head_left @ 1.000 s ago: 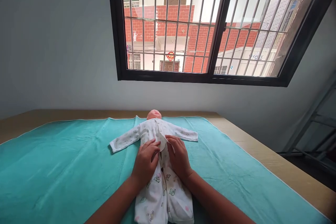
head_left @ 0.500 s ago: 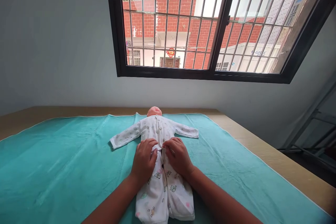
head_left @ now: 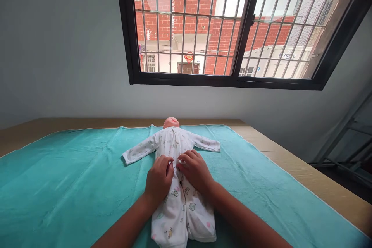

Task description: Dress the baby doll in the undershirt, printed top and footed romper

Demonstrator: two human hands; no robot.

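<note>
A baby doll (head_left: 171,122) lies on its back on a teal towel (head_left: 72,186), dressed in a white printed romper (head_left: 174,143) with sleeves spread to both sides. My left hand (head_left: 159,180) and my right hand (head_left: 195,170) rest side by side on the romper's belly. The fingertips of both pinch the front opening of the cloth where the two flaps meet. The legs of the romper stretch toward me between my forearms.
The towel covers a wooden table (head_left: 290,162) that stands against a grey wall. A black-framed barred window (head_left: 232,27) is above it. A dark metal frame (head_left: 348,151) stands on the floor at the right.
The open flap of the romper has been drawn shut over the belly. My two hands have come closer together, with the fingers now curled on the seam.
</note>
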